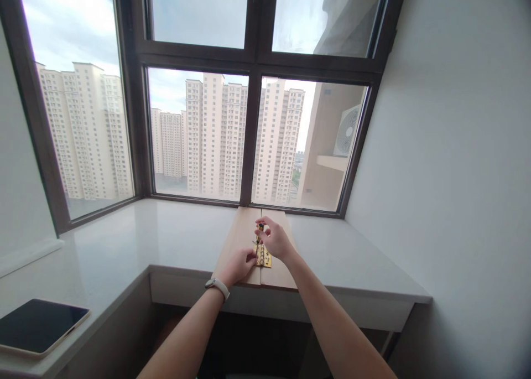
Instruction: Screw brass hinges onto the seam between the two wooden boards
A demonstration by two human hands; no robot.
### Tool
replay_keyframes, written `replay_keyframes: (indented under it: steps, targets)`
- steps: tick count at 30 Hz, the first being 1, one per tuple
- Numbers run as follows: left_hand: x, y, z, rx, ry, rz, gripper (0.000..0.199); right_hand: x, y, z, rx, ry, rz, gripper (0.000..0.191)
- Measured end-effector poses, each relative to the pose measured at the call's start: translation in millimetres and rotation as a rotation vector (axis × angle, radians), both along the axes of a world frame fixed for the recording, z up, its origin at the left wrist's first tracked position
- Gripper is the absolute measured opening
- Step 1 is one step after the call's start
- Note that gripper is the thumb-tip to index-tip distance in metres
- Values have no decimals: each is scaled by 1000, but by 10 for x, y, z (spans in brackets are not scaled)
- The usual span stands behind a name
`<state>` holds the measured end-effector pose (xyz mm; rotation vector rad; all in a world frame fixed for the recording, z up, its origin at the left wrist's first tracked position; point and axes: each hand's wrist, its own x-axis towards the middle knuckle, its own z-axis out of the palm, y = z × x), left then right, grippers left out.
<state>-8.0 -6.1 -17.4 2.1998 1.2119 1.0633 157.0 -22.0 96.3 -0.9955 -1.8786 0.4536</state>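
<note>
Two pale wooden boards lie side by side on the white sill; the left board and right board meet along a straight seam. Across that seam sits a yellow, brass-like hinge with dark holes or screws in its leaf. My right hand grips the yellow-and-black handle of a screwdriver, which stands roughly upright with its shaft pointing down at the hinge's left side. My left hand, a watch on its wrist, has its fingertips pinched together beside the shaft's lower end. What they hold is too small to make out.
The white windowsill runs around the boards and bends toward me at the left. On its near-left part lies a dark-screened tablet. Dark window frames stand behind the boards, and a white wall rises at the right.
</note>
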Motion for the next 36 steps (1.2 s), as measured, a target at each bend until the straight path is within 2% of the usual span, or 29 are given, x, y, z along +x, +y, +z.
replay_keyframes:
  steps: [2, 4, 10, 15, 17, 23, 30, 36]
  targets:
    - [-2, 7, -7, 5, 1, -4, 18, 1, 0, 2, -50, 14, 57, 24]
    - [-3, 13, -14, 10, 0, -6, 17, 10, 6, 1, -56, 23, 54, 22]
    - [-6, 32, -34, 6, -5, -13, 17, 27, 29, -15, 31, 25, -95, 23]
    - [-9, 45, -43, 16, 7, -16, 17, 5, 23, -11, -29, 33, 35, 25]
    - [-8, 45, -45, 15, 0, -16, 17, 5, 22, -5, -42, 25, 47, 22]
    - [-9, 38, -42, 11, 2, -11, 17, 30, 22, 12, 33, -2, -96, 23]
    - [-8, 38, -30, 13, 5, -18, 16, 9, -7, 28, -39, -7, 64, 25]
    - [-9, 18, -8, 14, 10, -8, 14, 34, -2, 40, 6, -7, -65, 20]
